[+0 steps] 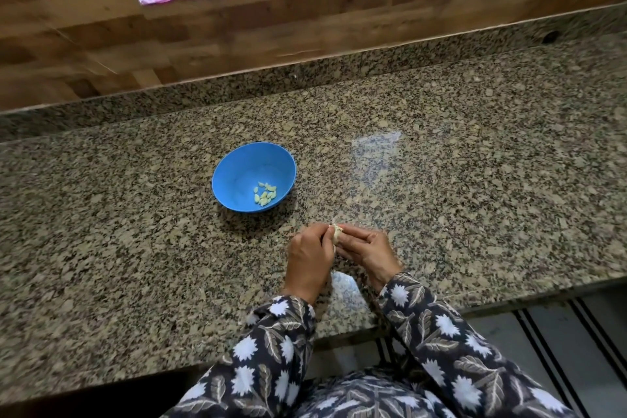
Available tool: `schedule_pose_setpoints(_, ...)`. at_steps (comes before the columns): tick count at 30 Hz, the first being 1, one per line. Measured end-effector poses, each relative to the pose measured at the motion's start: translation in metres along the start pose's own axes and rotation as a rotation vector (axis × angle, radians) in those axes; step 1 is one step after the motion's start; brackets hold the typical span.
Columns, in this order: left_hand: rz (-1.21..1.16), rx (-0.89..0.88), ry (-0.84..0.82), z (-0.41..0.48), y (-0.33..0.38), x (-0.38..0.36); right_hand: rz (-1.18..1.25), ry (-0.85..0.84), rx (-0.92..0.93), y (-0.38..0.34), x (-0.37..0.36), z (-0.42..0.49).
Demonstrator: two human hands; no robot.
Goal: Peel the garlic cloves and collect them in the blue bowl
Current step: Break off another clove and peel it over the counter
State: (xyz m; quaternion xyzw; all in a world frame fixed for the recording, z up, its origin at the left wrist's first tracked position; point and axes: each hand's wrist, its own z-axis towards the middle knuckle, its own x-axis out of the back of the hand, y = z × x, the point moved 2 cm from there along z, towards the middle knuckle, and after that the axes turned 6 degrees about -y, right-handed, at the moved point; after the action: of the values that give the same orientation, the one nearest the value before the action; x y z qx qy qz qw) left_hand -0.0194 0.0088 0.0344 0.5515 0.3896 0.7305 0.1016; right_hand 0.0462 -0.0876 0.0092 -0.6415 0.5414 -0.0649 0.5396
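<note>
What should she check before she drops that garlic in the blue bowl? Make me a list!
1. Garlic clove held firmly: ok. The left hand and right hand pinch it between their fingers.
2. Skin all off: not ok, it seems. Papery bits stick out at the top, and the fingers hide the rest.
3. Blue bowl upright and uncovered: ok.
4. Room in the bowl: ok. Only a small pile of peeled cloves lies at the bottom.
5. Way to the bowl: ok. Nothing lies on the counter between the hands and the bowl.
</note>
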Motion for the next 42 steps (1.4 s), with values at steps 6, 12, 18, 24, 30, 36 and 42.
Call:
schedule_pose_setpoints(6,0.045,0.075,-0.011,0.004,0.006,-0.009,-0.012,0.029,0.002,0.004,0.002,0.003)
schedule_pose_setpoints(12,-0.100,0.170,-0.080,0.009,-0.004,-0.009,0.039,0.031,-0.038,0.003,0.006,0.006)
schedule_pose_setpoints(18,-0.549,0.248,-0.129,0.013,-0.014,-0.005,0.115,-0.022,-0.073,-0.002,0.010,0.003)
schedule_pose_setpoints(24,0.003,0.086,-0.083,0.010,-0.005,-0.012,-0.018,-0.006,-0.049,0.001,0.009,0.003)
schedule_pose_setpoints(30,0.117,0.069,-0.088,0.011,0.001,-0.018,-0.034,0.005,-0.041,0.003,0.006,0.001)
schedule_pose_setpoints(36,-0.405,0.347,-0.107,0.021,-0.016,-0.011,0.041,-0.008,-0.042,-0.002,0.004,0.002)
schedule_pose_setpoints(42,-1.315,0.685,-0.148,0.010,-0.018,-0.009,0.235,0.042,-0.101,0.000,0.016,0.004)
